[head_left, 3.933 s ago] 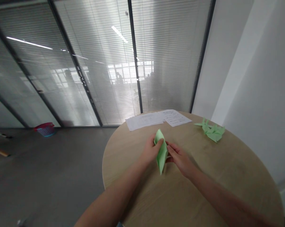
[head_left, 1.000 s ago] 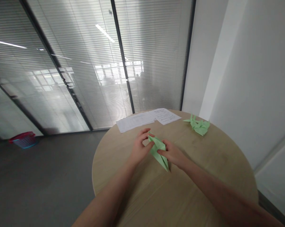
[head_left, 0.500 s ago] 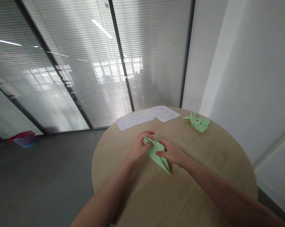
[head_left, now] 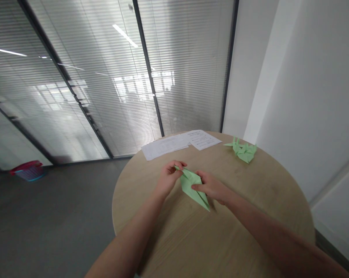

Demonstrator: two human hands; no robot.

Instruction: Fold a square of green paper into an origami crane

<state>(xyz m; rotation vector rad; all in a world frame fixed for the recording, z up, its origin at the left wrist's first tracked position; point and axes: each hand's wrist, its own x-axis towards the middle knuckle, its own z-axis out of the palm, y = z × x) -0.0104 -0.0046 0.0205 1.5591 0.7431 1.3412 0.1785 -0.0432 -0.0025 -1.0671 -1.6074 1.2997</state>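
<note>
Pale green paper (head_left: 188, 187), folded into a long, pointed diamond, held between both hands above the round, light wood-toned surface (head_left: 264, 183), left of centre and well short of the far edge. Angled, with one tip toward the near right; impossible to tell if touching the wood. Pinched at the upper left point by the left hand (head_left: 166, 179), thumb and fingers close together there; gripped along the right side by the right hand (head_left: 214, 188), with thumb flat on top and fingers curled behind, partly hidden. Already done, to judge from the shape: flattening into layers and main creasing, with a split running down to the lower tip. No slim spikes visible on it, unlike on the cluster of spiky, pale green folded-paper shapes (head_left: 245, 153) near the far right edge, apparently worked further. Judged as partway folded; number of folds left not readable, nor the underside. Along the far edge, overlapping white printed paper sheets (head_left: 165, 147), well apart from the cluster and untouched by either hand; print too small to read.
</note>
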